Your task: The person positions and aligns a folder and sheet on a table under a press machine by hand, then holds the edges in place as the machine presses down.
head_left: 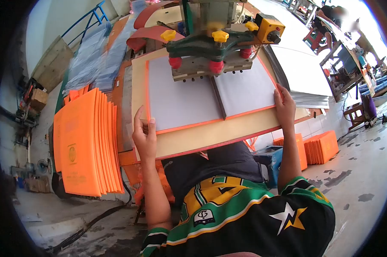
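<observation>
Looking light and fairly stiff, the folder [182,98] suits side-edge holds: left hand [145,139] fingers apart, right hand [286,109] clamped on it.

Matt orange covers [80,147]; scuffed metal press [210,68]; sheets [300,70], perhaps smooth paper.

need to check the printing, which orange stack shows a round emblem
The large stack, nearest the left hand; no emblem is visible on the two smaller stacks at right.
</observation>
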Demonstrator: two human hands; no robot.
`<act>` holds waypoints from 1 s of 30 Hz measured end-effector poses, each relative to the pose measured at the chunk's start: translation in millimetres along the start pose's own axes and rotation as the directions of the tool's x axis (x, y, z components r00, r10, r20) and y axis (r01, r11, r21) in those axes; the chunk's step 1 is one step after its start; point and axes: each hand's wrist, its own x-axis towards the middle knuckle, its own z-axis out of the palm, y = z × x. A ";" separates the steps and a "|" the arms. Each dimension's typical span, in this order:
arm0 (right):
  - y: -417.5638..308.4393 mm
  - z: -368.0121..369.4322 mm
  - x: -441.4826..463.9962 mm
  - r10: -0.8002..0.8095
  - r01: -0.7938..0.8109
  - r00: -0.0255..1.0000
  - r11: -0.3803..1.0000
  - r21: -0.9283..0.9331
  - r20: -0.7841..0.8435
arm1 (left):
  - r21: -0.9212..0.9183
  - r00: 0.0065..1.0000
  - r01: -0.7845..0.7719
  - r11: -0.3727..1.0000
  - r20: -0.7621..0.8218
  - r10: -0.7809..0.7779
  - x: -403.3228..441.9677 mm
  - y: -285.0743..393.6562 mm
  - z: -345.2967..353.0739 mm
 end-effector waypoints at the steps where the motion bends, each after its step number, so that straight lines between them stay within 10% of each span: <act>1: -0.9 -0.3 -0.7 -0.002 0.002 1.000 1.000 0.001 0.003 | -0.004 1.000 0.022 1.000 0.009 -0.022 -1.6 1.0 0.1; 21: 2.2 0.4 -0.9 0.035 -0.035 0.999 0.999 0.041 0.015 | 0.401 0.998 0.021 0.916 0.052 -0.046 2.7 -5.2 2.9; 30: 1.4 2.4 -1.6 0.007 -0.007 1.000 1.000 0.013 -0.006 | 0.112 0.995 0.075 0.991 0.050 -0.081 12.2 -20.3 -5.9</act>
